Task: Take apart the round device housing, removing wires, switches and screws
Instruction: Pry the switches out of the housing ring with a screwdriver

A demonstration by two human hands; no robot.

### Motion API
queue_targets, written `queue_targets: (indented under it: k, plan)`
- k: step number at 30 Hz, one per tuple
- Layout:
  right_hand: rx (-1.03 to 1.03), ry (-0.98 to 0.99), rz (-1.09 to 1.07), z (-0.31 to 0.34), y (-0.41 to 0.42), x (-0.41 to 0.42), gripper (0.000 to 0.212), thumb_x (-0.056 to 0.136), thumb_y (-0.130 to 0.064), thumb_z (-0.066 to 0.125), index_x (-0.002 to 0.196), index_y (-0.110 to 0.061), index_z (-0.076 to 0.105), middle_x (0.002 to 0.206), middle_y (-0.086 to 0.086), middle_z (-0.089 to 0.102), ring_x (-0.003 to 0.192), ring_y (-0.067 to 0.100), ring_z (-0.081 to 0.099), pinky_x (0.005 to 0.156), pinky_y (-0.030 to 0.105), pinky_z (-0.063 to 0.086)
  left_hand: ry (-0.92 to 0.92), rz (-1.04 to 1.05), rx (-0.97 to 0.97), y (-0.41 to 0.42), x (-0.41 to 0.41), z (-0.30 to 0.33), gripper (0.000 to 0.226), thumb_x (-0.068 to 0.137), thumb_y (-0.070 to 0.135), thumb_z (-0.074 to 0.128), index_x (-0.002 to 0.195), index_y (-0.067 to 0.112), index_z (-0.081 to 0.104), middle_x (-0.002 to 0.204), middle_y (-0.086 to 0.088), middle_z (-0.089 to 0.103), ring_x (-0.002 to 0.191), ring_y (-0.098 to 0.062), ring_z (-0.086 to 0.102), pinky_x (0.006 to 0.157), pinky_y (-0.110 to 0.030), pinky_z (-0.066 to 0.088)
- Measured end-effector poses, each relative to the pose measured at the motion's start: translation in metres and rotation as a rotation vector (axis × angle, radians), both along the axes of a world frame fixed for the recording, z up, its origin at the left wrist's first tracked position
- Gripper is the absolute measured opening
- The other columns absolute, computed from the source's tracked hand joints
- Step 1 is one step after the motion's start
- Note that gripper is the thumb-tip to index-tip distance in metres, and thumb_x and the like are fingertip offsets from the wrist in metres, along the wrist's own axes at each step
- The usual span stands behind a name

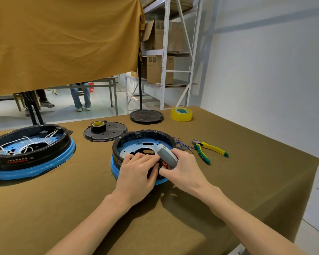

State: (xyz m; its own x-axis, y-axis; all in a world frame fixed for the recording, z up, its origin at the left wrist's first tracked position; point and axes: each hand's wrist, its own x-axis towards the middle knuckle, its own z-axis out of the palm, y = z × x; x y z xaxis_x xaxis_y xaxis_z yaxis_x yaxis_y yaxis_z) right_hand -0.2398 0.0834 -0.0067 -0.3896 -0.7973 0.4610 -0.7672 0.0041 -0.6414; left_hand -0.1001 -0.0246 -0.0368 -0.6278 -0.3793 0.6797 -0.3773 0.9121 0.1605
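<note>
A round black housing with a blue base and blue inner plate [134, 147] sits in the middle of the table. My right hand [182, 167] grips a grey electric screwdriver [167, 156] tilted over the housing's near rim. My left hand [136, 172] lies on the near rim, fingers curled against a small red and black part [164, 164] beside the screwdriver's tip. The tip itself is hidden between my hands. Thin blue wires [180, 143] trail from the housing's right side.
A second, larger housing [31, 153] with white wires stands at the left. A black cover plate [109, 133] with a tape roll on it, another black disc [146, 116], yellow tape [181, 114] and green-yellow pliers [208, 150] lie behind and right. The table edge runs along the right.
</note>
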Motion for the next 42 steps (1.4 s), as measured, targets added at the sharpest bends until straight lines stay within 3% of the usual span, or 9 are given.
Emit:
queue_targets:
  k: [8,13,21,27,31,34,36,40,42]
  plan:
    - [0.005,0.035,0.02,0.002,-0.01,-0.004,0.029,0.086,-0.032,0.076,0.111,-0.018,0.071,0.087,-0.015,0.061,0.077,0.0,0.06,0.061,0.011,0.047,0.002,-0.055,0.09,-0.002,0.004,0.0,0.036,0.094,0.029,0.056,0.125,0.024,0.073,0.121,0.009,0.075,0.112,-0.009,0.066,0.095,-0.023,0.036]
    - [0.013,0.105,0.068,0.002,-0.009,-0.007,0.014,0.087,-0.028,0.075,0.089,-0.017,0.066,0.077,-0.009,0.06,0.065,0.005,0.057,0.055,0.018,0.044,-0.015,-0.071,0.046,-0.005,0.005,-0.001,0.031,0.096,0.034,0.049,0.117,0.026,0.071,0.114,0.011,0.075,0.107,-0.006,0.065,0.094,-0.02,0.036]
    - [-0.021,0.078,0.097,-0.004,-0.002,-0.009,0.02,0.089,-0.028,0.075,0.104,-0.017,0.069,0.087,-0.01,0.064,0.076,0.002,0.06,0.062,0.016,0.047,-0.016,-0.065,0.038,-0.005,0.004,-0.003,0.037,0.094,0.038,0.049,0.123,0.027,0.071,0.117,0.011,0.075,0.109,-0.005,0.065,0.094,-0.021,0.038]
    - [-0.147,-0.003,0.054,0.006,0.016,-0.026,0.016,0.081,-0.036,0.071,0.079,-0.021,0.065,0.068,-0.004,0.058,0.057,0.006,0.049,0.049,0.02,0.038,-0.004,-0.016,0.068,-0.011,0.003,0.004,0.04,0.094,0.028,0.064,0.135,0.026,0.067,0.125,0.01,0.073,0.117,-0.008,0.063,0.096,-0.024,0.037]
    - [0.033,0.088,-0.166,0.0,0.013,-0.072,0.018,0.087,-0.035,0.077,0.088,-0.02,0.067,0.075,-0.005,0.062,0.066,0.009,0.054,0.057,0.023,0.042,0.024,-0.032,0.104,-0.002,0.007,0.002,0.043,0.094,0.023,0.068,0.136,0.026,0.066,0.128,0.011,0.072,0.121,-0.007,0.062,0.103,-0.027,0.04]
    - [0.164,0.132,-0.302,-0.018,0.003,-0.093,0.014,0.09,-0.034,0.072,0.092,-0.022,0.065,0.083,0.0,0.066,0.076,0.022,0.062,0.067,0.039,0.053,0.051,-0.054,0.102,0.0,0.011,0.002,0.042,0.093,0.021,0.07,0.135,0.025,0.068,0.126,0.012,0.072,0.12,-0.005,0.062,0.104,-0.024,0.039]
    - [0.192,0.176,-0.367,-0.023,-0.003,-0.098,0.014,0.09,-0.034,0.071,0.093,-0.022,0.065,0.087,0.001,0.067,0.082,0.026,0.065,0.071,0.043,0.056,0.059,-0.067,0.105,0.0,0.011,0.003,0.042,0.092,0.02,0.072,0.133,0.024,0.069,0.124,0.011,0.073,0.118,-0.005,0.063,0.103,-0.024,0.039]
    - [0.191,0.371,-0.414,-0.021,-0.017,-0.099,0.017,0.092,-0.031,0.069,0.104,-0.021,0.064,0.101,0.003,0.062,0.089,0.029,0.063,0.069,0.041,0.055,0.069,-0.071,0.1,-0.001,0.011,0.002,0.04,0.091,0.021,0.071,0.131,0.024,0.07,0.122,0.011,0.074,0.116,-0.005,0.064,0.101,-0.022,0.039]
    - [0.214,0.343,-0.401,-0.022,-0.02,-0.1,0.018,0.09,-0.029,0.07,0.107,-0.023,0.064,0.103,0.004,0.062,0.092,0.029,0.063,0.071,0.04,0.054,0.083,-0.071,0.102,-0.001,0.01,0.001,0.039,0.092,0.025,0.067,0.13,0.024,0.071,0.121,0.011,0.074,0.115,-0.004,0.064,0.1,-0.022,0.039]
